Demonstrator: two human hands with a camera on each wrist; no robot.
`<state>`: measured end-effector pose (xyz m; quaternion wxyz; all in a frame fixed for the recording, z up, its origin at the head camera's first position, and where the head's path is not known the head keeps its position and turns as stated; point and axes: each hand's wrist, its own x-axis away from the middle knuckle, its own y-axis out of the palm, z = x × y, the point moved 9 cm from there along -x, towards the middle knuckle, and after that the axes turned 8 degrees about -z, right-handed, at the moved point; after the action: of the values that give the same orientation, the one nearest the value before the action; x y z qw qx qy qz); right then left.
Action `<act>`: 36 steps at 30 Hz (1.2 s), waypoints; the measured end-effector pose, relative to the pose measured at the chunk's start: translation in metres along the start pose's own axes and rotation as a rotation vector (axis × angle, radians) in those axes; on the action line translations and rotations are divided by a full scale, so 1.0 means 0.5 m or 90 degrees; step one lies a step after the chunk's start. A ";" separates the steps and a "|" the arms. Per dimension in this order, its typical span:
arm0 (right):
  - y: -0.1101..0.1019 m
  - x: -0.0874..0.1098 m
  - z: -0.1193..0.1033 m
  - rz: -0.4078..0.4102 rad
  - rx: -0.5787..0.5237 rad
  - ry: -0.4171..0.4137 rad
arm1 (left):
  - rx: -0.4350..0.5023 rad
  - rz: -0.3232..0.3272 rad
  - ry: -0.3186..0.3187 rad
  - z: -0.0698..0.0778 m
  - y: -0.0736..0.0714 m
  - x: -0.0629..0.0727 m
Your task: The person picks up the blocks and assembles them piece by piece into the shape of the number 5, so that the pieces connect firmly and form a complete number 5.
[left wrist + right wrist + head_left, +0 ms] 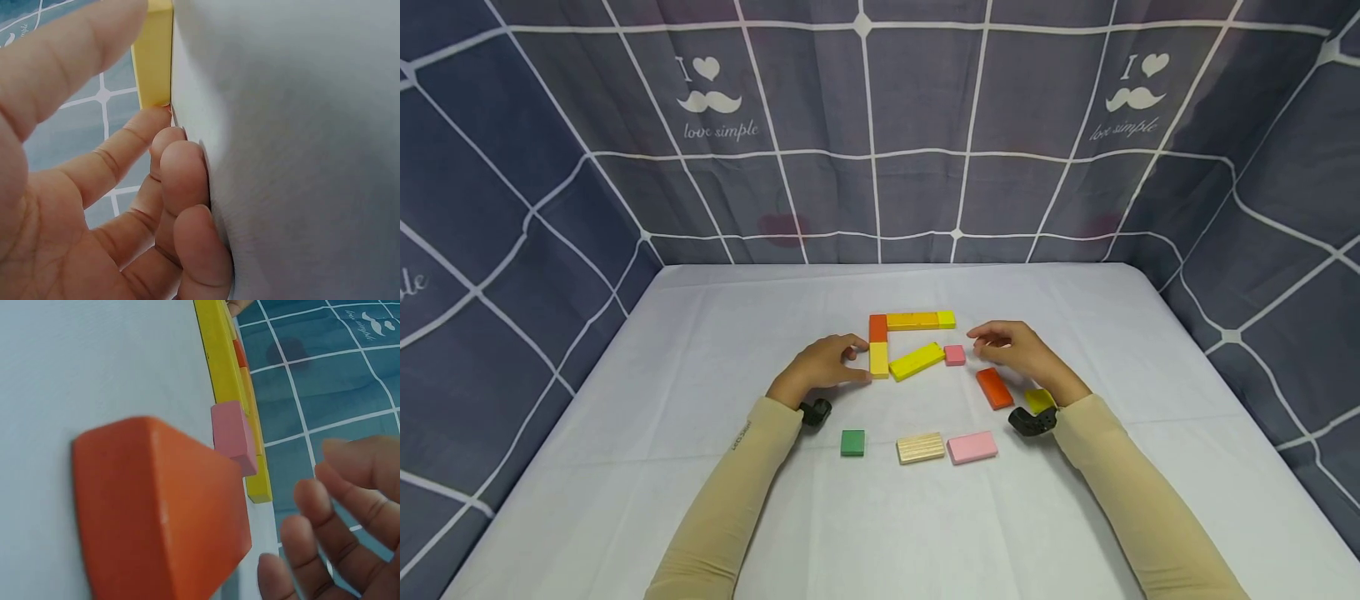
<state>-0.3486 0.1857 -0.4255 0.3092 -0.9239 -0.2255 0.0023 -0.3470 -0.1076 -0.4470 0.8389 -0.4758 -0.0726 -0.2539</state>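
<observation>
My left hand is at the left side of an upright yellow block, thumb by its near end and index fingertip by its far end. In the left wrist view the thumb overlaps that yellow block, while the other fingers rest along the white cloth. An orange-red block continues the line beyond it. My right hand, fingers loosely bent and holding nothing, hovers right of a small pink block. That pink block touches the end of a slanted yellow bar.
An orange-yellow bar and small yellow block form the far row. An orange block and a yellow piece lie near the right wrist. Closer in are green, ridged tan and pink blocks.
</observation>
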 end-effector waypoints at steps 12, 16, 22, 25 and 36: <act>-0.009 0.030 0.008 0.019 -0.033 -0.016 | 0.032 -0.027 0.033 -0.014 -0.004 0.006; -0.011 0.040 0.012 0.018 -0.040 -0.023 | 0.049 -0.027 0.063 -0.017 -0.016 0.017; -0.023 0.061 0.014 0.026 -0.032 -0.031 | 0.077 -0.015 0.110 -0.015 -0.030 0.034; -0.025 0.065 0.021 0.022 -0.027 -0.022 | 0.087 -0.009 0.133 -0.012 -0.032 0.044; -0.025 0.072 0.031 -0.024 -0.034 -0.019 | 0.065 0.005 0.236 0.006 -0.023 0.084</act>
<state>-0.3238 0.2182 -0.4260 0.2806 -0.9273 -0.2478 0.0042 -0.3161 -0.1250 -0.4213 0.8621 -0.3781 0.0723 -0.3297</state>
